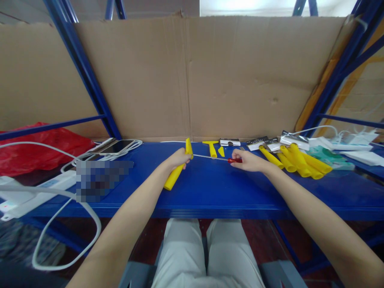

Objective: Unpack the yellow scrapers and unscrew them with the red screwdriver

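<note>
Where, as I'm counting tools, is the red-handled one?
Head view: the red-handled tool is in the right hand, right of centre, its shaft pointing left toward the yellow tool in the left hand.

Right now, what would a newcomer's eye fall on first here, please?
Probably the bright yellow plastic T-shaped tool in the left hand, met by the red-handled screwdriver in the right hand, mid-table. Next, the fanned yellow tubular handles at right, and the crumpled red plastic bag at far left.
</note>
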Available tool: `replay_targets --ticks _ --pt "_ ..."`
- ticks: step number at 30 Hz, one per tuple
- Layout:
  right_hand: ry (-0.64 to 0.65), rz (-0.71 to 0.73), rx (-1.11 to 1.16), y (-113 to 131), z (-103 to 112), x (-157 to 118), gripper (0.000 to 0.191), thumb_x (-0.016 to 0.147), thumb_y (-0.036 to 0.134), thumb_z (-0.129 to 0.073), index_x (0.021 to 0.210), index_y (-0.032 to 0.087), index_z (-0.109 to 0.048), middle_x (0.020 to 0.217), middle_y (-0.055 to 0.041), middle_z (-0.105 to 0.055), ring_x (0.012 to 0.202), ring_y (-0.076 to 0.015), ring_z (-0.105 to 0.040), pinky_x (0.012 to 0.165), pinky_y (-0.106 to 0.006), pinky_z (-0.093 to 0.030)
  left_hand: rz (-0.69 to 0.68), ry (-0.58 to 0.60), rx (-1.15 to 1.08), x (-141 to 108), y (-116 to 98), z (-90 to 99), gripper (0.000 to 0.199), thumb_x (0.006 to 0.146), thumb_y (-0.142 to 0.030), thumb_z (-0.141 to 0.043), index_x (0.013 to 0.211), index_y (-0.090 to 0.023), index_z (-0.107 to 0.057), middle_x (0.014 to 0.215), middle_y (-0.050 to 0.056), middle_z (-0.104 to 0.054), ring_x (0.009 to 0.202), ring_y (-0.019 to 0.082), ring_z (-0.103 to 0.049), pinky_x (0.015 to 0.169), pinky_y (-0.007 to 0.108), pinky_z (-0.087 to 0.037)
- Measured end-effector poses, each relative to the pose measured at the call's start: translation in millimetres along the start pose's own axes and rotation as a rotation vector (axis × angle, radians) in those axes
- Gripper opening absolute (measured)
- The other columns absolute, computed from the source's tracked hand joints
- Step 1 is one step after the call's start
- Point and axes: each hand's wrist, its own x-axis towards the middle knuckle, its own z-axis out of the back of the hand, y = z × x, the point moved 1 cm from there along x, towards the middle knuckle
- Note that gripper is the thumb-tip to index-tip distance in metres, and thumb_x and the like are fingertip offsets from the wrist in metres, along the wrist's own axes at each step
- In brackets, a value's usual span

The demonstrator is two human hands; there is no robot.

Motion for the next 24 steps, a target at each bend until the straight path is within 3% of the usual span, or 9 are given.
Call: replay_targets --ticks 9,12,15,19,24 --pt "0.018 -0.055 -0.11 7.6 -1.6 0.2 0.016 0.081 0.034 -0.047 0.085 0.019 -0.051 0.077 -0.0063 -0.062 0.065 -0.0167 -0.054 0.061 -0.028 -0.039 0.016 -0.012 -0.026 3.1 2.3 0.7 0.011 0.076 -0.006 -0.046 0.074 -0.016 -0.043 0.046 -0.008 -0.043 0.029 0.006 -0.039 0.034 0.02 -0.029" --pt "0.057 0.0 -0.213 11.9 -2.9 1.9 0.023 0.087 0.033 -0.039 0.08 0.018 -0.055 0.082 -0.0102 -0.063 0.072 -0.0188 -0.056 0.068 -0.03 -0.04 0.02 -0.027 -0.024 6.3 4.9 2.1 0.01 0.076 -0.006 -0.047 0.076 -0.016 -0.043 0.046 -0.008 -0.043 0.029 0.006 -0.039 0.034 0.02 -0.029" --pt "0.002 0.051 -0.327 12.6 -3.8 2.5 0.019 0.085 0.03 -0.043 0.075 0.018 -0.054 0.085 -0.0108 -0.061 0.078 -0.0202 -0.056 0.071 -0.03 -0.04 0.022 -0.03 -0.027 7.2 5.9 2.5 0.009 0.076 -0.007 -0.048 0.078 -0.015 -0.045 0.046 -0.008 -0.043 0.029 0.006 -0.039 0.034 0.02 -0.029" --pt "-0.06 -0.05 -0.447 14.6 -4.0 0.0 0.009 0.081 0.027 -0.048 0.084 0.02 -0.052 0.083 -0.0077 -0.061 0.074 -0.0204 -0.056 0.062 -0.029 -0.037 0.003 -0.007 -0.031 6.4 5.2 1.1 0.009 0.076 -0.007 -0.049 0.077 -0.015 -0.045 0.046 -0.008 -0.043 0.029 0.006 -0.039 0.035 0.02 -0.03" --pt "0.019 -0.154 -0.377 18.9 -4.4 -1.8 0.018 0.081 0.033 -0.05 0.093 0.02 -0.052 0.078 -0.0071 -0.064 0.069 -0.02 -0.058 0.059 -0.028 -0.036 -0.007 -0.013 -0.012 6.0 4.6 -0.3 0.01 0.075 -0.006 -0.047 0.074 -0.016 -0.045 0.047 -0.007 -0.043 0.03 0.007 -0.04 0.035 0.021 -0.03"
